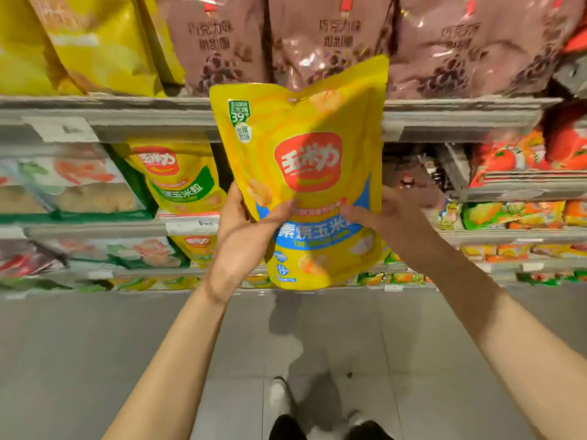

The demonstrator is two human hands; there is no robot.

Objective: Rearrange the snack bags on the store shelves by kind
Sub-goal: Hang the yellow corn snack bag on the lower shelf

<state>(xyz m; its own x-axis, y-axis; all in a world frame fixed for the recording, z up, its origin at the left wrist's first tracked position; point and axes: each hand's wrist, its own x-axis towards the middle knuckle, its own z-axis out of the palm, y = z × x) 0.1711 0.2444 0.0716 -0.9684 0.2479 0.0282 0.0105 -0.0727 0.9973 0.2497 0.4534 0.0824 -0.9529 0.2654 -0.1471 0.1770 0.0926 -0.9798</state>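
Observation:
A yellow snack bag with a red logo and a blue band (305, 147) is held upright in front of the shelves, at the middle of the view. My left hand (244, 236) grips its lower left edge, thumb across the front. My right hand (387, 217) grips its lower right edge. Behind it on the shelf stands a similar yellow bag with a green band (178, 179), and another yellow bag (197, 249) sits one shelf lower.
Brown chocolate-flavour bags (327, 42) and yellow bags (95, 42) fill the top shelf. Green-edged boxes (76, 185) stand at left, red and orange packs (524, 154) at right. The grey shelf edge (143, 119) carries price labels. Grey floor tiles (95, 344) and my shoes (286, 423) lie below.

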